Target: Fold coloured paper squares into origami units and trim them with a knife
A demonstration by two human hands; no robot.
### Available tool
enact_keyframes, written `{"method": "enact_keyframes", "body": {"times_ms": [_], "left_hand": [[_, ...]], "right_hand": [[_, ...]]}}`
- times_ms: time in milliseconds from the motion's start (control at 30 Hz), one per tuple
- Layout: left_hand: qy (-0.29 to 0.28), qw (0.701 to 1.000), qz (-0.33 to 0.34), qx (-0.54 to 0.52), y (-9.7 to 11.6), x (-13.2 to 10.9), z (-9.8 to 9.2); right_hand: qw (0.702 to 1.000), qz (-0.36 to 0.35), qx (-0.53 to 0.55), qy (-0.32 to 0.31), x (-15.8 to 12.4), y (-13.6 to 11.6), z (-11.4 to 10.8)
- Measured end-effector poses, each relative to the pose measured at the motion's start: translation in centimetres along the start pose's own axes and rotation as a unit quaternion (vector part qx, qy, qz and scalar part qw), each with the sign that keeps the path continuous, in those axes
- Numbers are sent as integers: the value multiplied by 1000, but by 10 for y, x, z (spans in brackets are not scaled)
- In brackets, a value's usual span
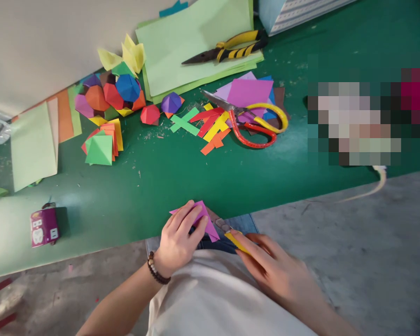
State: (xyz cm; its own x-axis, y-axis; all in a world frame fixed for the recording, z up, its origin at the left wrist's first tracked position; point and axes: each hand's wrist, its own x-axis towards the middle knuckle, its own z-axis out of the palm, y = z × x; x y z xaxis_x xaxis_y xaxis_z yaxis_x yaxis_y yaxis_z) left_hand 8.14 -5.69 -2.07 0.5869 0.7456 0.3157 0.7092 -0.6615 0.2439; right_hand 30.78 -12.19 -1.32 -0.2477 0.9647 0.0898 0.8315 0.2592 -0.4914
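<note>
- Left hand (pixel 177 242): fingers and thumb closed around a folded magenta paper piece (pixel 202 219), which sticks out past the fingertips. The piece sits just above the front edge of the bench. A dark beaded bracelet (pixel 157 268) circles the wrist.
- Right hand (pixel 269 266): thumb and fingers pinch a slim yellow tool with a grey metal tip (pixel 231 234), close to the magenta piece and almost touching it. The exact kind of tool is hard to tell.
- Both hands hover over the person's blue denim jeans (pixel 231 231), at the front edge of a green-topped workbench (pixel 154 168). That edge runs diagonally, with grey concrete floor (pixel 318 242) beyond it.
- Room: a wide band of green surface separates the hands from the piles farther along the bench.
- Nearest on the bench: one small purple box with a tooth picture (pixel 44 227), off to the left.
- Tools, counted: one pair of scissors with red and yellow handles (pixel 255 126), lying on cut paper strips (pixel 210 128); one pair of yellow-and-black pliers (pixel 227 50), resting on a pale green paper stack (pixel 192 46).
- Folded paper: one heap of multicoloured faceted origami shapes (pixel 108 95); one red faceted ball (pixel 150 114); one purple faceted ball (pixel 171 102); one green paper pyramid (pixel 98 150).
- Right side: a patch is blurred and cannot be made out.
</note>
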Motion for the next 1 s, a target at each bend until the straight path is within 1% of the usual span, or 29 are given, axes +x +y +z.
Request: {"method": "enact_keyframes", "body": {"times_ms": [167,300,467,567,633,733,800,867,900,933,967,1000], "left_hand": [[10,1000,3,5,0,2,0],[4,1000,1,2,0,1,0],[4,1000,4,3,0,-1,-1],[-5,1000,0,-3,0,2,-6],[-13,1000,-19,-12,-2,5,-10],[-5,998,-56,-31,-12,9,-18],[8,996,-72,-52,-22,11,-24],[30,992,-95,-81,-33,12,-29],[50,987,-120,-98,-38,13,-32],[79,975,-164,-125,-42,15,-36],[118,956,-220,-156,-45,16,-39],[159,928,-280,-187,-47,18,-43]], "right_hand": [[1000,-13,-14,-4,3,-1,5],[1000,-3,-12,8,6,-1,7],[997,26,-29,59,3,10,-3],[997,30,-19,76,10,15,-15],[995,32,-6,89,23,17,-21],[993,13,-23,116,56,18,-24],[992,-30,-40,118,83,19,-19],[990,-78,-50,103,111,20,-9],[989,-98,-52,94,124,20,-3],[988,-113,-53,88,137,19,2],[987,-127,-55,85,148,17,6],[985,-136,-56,88,158,15,8]]}}
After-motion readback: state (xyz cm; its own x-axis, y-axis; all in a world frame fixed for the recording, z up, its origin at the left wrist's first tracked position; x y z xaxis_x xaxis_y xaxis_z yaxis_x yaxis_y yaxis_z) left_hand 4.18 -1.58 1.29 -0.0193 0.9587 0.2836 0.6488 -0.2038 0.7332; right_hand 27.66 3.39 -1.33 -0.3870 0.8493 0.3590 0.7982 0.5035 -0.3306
